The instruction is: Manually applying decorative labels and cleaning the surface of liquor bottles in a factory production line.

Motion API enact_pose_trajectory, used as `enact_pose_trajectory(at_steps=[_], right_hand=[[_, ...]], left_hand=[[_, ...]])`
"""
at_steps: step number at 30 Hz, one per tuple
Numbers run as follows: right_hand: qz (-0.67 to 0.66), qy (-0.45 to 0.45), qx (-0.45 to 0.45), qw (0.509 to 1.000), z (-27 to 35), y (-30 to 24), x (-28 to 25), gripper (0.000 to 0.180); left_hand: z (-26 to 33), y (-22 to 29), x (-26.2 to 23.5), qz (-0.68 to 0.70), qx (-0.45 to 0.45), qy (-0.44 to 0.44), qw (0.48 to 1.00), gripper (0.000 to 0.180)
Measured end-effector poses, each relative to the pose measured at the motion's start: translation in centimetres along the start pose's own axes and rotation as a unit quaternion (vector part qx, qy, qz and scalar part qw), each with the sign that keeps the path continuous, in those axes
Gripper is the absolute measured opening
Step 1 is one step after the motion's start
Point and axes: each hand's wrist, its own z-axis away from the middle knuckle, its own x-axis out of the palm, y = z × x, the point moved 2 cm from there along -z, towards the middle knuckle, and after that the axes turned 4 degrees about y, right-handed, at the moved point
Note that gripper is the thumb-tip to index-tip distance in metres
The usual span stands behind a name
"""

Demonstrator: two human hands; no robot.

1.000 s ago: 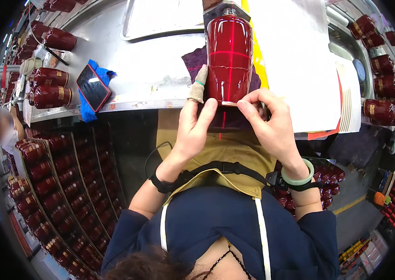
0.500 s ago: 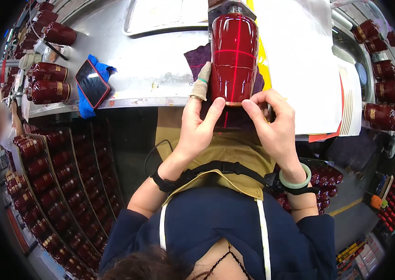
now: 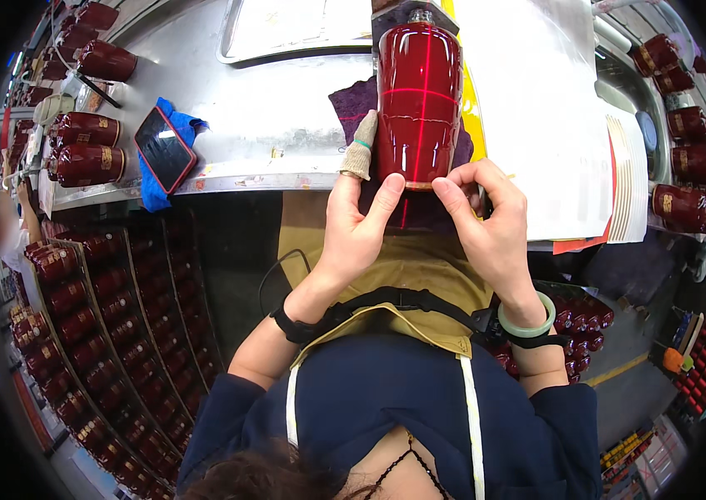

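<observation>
A glossy dark red glass bottle (image 3: 418,137) lies on its side on the table's near edge, its clear neck pointing away from me and its base toward me. Crossed red light lines fall on its surface. My left hand (image 3: 355,229) holds it at the lower left, with cloth covers on the fingers along its side and the bare thumb at the base. At the base's right corner, my right hand (image 3: 493,225) grips with its thumb, and its curled fingers are partly hidden. A dark purple cloth (image 3: 351,107) shows under and beside the bottle.
Left on the metal table, a phone (image 3: 165,150) lies on a blue cloth (image 3: 153,193). Beyond is a metal tray (image 3: 286,57). White paper sheets (image 3: 553,125) cover the right side. Racks of red bottles (image 3: 103,333) stand lower left. A person (image 3: 7,225) is at far left.
Both hands and the bottle keep practically the same place. The person at the far left has shifted slightly.
</observation>
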Motion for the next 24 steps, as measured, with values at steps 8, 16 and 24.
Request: enact_pose_trajectory(at_steps=[8,16,24], right_hand=[[-0.012,0.006,0.002,1.0,0.0,0.1,0.1,0.017],[0.004,0.011,0.017,1.0,0.1,-0.2,0.2,0.019],[0.017,0.018,-0.006,1.0,0.1,-0.3,0.3,0.02]], left_hand=[[0.0,0.0,0.1,0.002,-0.003,0.001,1.0,0.066],[-0.1,0.4,0.2,-0.02,0.003,0.004,1.0,0.065],[0.0,0.5,-0.8,-0.016,-0.003,0.016,1.0,0.058]])
